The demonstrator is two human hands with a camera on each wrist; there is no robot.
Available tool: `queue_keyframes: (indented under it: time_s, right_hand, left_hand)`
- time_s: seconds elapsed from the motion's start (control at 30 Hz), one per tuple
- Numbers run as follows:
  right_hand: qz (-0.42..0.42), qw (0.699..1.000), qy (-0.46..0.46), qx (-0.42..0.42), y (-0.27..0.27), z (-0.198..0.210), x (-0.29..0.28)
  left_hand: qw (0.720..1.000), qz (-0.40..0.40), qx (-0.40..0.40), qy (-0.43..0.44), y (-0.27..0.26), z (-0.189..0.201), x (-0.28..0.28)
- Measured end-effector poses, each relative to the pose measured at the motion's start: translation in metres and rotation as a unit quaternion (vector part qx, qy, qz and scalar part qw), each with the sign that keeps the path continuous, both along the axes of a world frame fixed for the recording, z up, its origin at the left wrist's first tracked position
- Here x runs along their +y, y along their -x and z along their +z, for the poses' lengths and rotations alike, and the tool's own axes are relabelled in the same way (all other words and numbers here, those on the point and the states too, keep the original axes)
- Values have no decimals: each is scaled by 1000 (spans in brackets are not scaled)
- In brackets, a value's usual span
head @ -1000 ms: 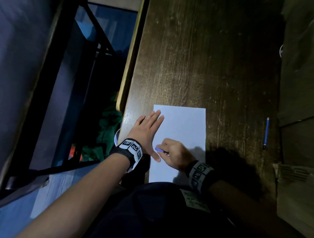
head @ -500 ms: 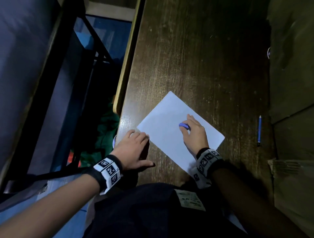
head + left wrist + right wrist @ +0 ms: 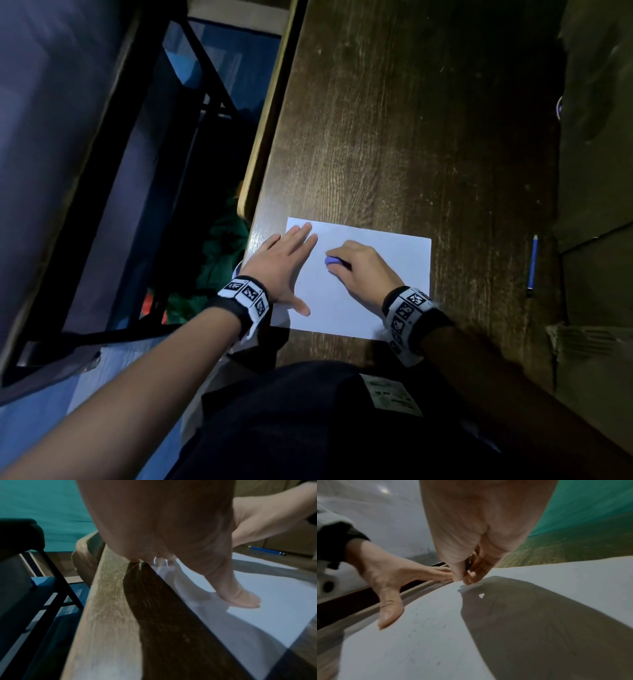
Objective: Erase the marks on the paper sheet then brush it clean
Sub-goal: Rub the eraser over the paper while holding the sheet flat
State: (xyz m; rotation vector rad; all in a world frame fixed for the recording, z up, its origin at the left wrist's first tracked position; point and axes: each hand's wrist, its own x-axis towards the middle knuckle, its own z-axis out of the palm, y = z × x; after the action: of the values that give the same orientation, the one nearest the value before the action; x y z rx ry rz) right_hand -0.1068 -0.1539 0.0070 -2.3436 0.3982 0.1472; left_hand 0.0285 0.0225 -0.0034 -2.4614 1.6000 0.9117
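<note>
A white paper sheet [image 3: 387, 274] lies on the dark wooden desk [image 3: 394, 137] near its front left corner. My left hand [image 3: 284, 263] lies flat with straight fingers on the sheet's left edge, thumb [image 3: 240, 599] pressed on the paper [image 3: 274, 608]. My right hand [image 3: 359, 270] is curled round a small purple eraser [image 3: 332, 261] and holds it against the sheet near its middle. In the right wrist view the fingertips [image 3: 467, 577] pinch together over the paper [image 3: 419, 635], where faint specks of eraser dust show. The eraser is mostly hidden there.
A blue pen [image 3: 532, 265] lies on the desk to the right of the sheet. The desk's left edge [image 3: 267, 137] drops off beside my left hand; a black metal frame [image 3: 191, 89] stands below. Cardboard [image 3: 596, 346] sits at the right.
The sheet has turned from a diagonal lie to nearly square with the desk edge. My left hand moved from the desk edge back onto the sheet. My right hand with the eraser shifted left.
</note>
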Motion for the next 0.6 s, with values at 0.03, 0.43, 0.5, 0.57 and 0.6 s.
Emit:
queue_keyframes:
  time_s: [0.03, 0.43, 0.5, 0.57, 0.6]
  right_hand:
    - [-5, 1000, -8, -1, -4, 0, 2]
    - [156, 987, -28, 28, -6, -4, 24]
    - [17, 1000, 4, -19, -25, -9, 7]
    - [-83, 994, 17, -64, -32, -14, 6]
    - [-76, 995, 4, -58, -27, -15, 16]
  left_hand:
    - [1000, -1, -3, -7, 0, -1, -1]
    - [1000, 0, -5, -11, 2, -10, -1]
    - [1000, -1, -9, -16, 2, -10, -2]
    - [1000, -2, -13, -18, 0, -8, -3]
    - [1000, -1, -12, -18, 0, -8, -4]
